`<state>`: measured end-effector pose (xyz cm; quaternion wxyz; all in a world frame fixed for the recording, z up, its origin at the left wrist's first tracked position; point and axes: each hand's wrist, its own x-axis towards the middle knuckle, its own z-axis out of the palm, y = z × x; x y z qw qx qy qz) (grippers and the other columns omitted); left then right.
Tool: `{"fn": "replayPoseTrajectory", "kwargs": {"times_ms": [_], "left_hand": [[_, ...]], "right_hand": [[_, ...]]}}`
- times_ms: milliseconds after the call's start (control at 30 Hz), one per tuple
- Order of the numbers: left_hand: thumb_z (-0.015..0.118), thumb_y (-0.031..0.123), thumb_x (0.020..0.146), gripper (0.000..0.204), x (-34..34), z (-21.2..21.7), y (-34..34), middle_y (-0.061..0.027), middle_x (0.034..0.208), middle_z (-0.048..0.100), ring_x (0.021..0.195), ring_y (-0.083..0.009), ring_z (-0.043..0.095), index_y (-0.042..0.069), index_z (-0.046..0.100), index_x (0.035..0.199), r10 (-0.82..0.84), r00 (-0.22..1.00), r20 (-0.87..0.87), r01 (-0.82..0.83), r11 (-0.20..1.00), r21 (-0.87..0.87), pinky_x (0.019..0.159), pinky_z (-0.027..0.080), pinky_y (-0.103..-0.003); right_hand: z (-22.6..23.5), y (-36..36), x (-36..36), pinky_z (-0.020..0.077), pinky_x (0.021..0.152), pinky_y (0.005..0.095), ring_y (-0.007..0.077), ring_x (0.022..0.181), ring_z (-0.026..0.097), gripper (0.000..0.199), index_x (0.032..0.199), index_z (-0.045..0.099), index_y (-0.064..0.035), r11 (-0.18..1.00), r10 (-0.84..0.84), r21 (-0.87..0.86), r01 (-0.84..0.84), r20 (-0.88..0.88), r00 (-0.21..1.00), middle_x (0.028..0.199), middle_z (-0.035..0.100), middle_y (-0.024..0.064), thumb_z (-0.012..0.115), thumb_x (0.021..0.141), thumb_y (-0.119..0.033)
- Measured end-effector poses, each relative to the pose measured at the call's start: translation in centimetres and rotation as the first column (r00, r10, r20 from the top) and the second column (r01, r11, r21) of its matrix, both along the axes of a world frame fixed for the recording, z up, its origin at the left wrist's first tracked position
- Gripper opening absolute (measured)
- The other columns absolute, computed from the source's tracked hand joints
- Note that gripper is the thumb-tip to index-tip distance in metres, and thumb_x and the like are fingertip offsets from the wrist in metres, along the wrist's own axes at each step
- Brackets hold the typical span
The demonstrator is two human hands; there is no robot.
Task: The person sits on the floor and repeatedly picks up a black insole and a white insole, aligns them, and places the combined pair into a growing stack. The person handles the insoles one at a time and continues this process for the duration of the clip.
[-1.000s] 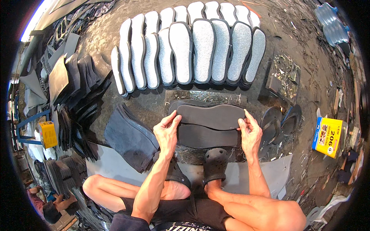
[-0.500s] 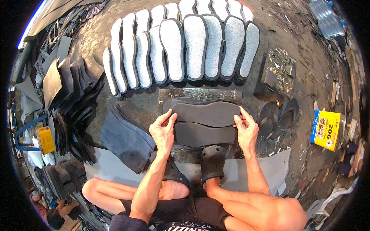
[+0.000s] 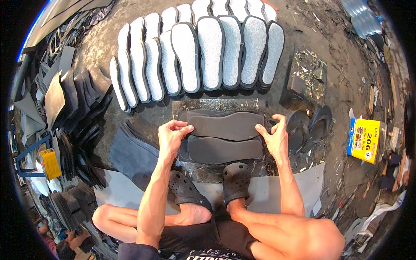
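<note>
A dark grey sole-shaped piece (image 3: pixel 227 127) lies crosswise in front of me. At its left end my left hand (image 3: pixel 171 135) is closed, thumb and forefinger close together at the edge. My right hand (image 3: pixel 275 136) is open at the other end, its thumb tip at the sole's edge and its forefinger raised away. A second dark sole (image 3: pixel 225 150) rests on the near side, alongside the first. Another dark sole edge shows behind the upper one. Under them is a dark, worn work board (image 3: pixel 216 172).
Rows of white-topped soles (image 3: pixel 186 56) stand beyond the board. Dark sheets (image 3: pixel 132 151) lie left; sandals (image 3: pixel 299 130), a scrap-covered block (image 3: pixel 308 73) and a yellow-blue can (image 3: pixel 363 141) are right. My clogs (image 3: pixel 236 182) are at the board's near edge.
My right forefinger has come away from the sole's right end and spread from the thumb. My left hand stays at the left end. The whole view has shifted slightly.
</note>
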<state>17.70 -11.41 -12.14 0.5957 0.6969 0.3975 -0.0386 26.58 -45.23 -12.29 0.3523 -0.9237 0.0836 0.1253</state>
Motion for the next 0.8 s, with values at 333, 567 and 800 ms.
{"fn": "replayPoseTrajectory", "kwargs": {"times_ms": [333,567,800], "left_hand": [[0.085,0.004,0.096,0.042,-3.1,3.4,-5.0,0.0001,0.107,0.067,0.096,-0.0091,0.065,0.004,0.070,0.135,0.270,0.897,0.351,-0.161,0.938,-0.308,0.091,0.055,-0.025],[0.081,0.006,0.102,0.028,-8.6,9.2,-0.9,0.0009,0.111,0.072,0.100,-0.0068,0.065,0.004,0.072,0.129,0.317,0.845,0.431,-0.076,0.869,-0.489,0.092,0.054,-0.024],[0.075,-0.002,0.102,0.018,-17.9,22.2,9.4,0.0033,0.105,0.057,0.092,-0.0064,0.050,0.004,0.068,0.118,0.245,0.722,0.647,-0.665,0.504,0.550,0.085,0.047,-0.022]], "right_hand": [[-0.9,-2.1,-1.5,0.0451,0.118,0.0413,0.0282,0.134,0.060,0.081,0.160,0.050,0.0067,0.755,-0.122,0.617,0.221,-0.199,0.972,0.145,0.063,0.0223,0.086,0.099,-0.034],[0.8,-1.3,-0.7,0.0523,0.088,0.0302,0.0101,0.092,0.063,0.039,0.124,0.072,-0.0032,0.552,0.063,0.821,0.144,-0.213,0.975,0.098,0.069,0.0005,0.090,0.098,-0.026],[6.4,5.9,-0.5,0.0493,0.081,0.0261,0.0068,0.089,0.063,0.030,0.121,0.075,-0.0062,0.567,0.213,0.821,-0.066,-0.068,0.975,0.102,0.068,-0.0011,0.076,0.109,-0.033]]}}
